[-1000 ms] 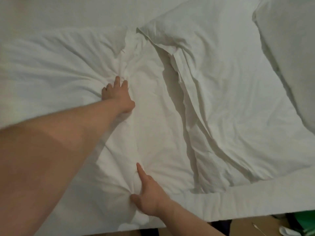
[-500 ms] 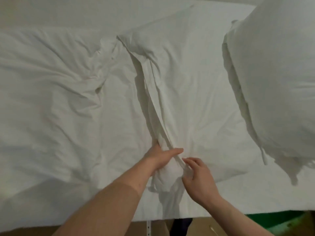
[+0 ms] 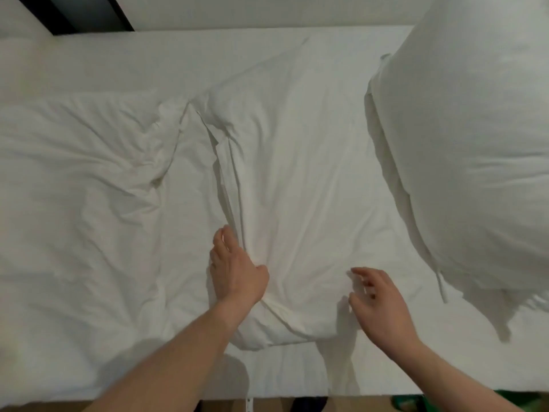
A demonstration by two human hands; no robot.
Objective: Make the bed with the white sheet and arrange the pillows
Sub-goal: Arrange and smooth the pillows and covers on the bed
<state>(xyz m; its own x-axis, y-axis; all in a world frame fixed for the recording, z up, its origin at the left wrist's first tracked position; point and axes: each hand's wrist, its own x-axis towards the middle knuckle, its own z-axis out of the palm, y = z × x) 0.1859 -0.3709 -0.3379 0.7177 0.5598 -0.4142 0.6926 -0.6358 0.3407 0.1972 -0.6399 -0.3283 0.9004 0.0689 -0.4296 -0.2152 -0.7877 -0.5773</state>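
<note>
A flat white pillow (image 3: pixel 300 179) lies in the middle of the bed on the white sheet (image 3: pixel 148 58). My left hand (image 3: pixel 236 272) rests against the pillow's near left edge, fingers stretched along the fold and thumb on top. Over the pillow's near right corner is my right hand (image 3: pixel 378 298), fingers spread and slightly blurred, holding nothing. A second, plumper pillow (image 3: pixel 475 150) lies at the right. A crumpled white duvet (image 3: pixel 83 188) covers the left part of the bed.
The bed's near edge (image 3: pixel 297 394) runs along the bottom, with floor and a green item (image 3: pixel 407 401) beyond it. A dark frame (image 3: pixel 74 13) shows at the top left, past the far side of the mattress.
Both hands left the duvet, came together pinching a fold at the pillow's near end, then spread apart. The left hand now lies at the pillow's left edge and the right hand has moved right.
</note>
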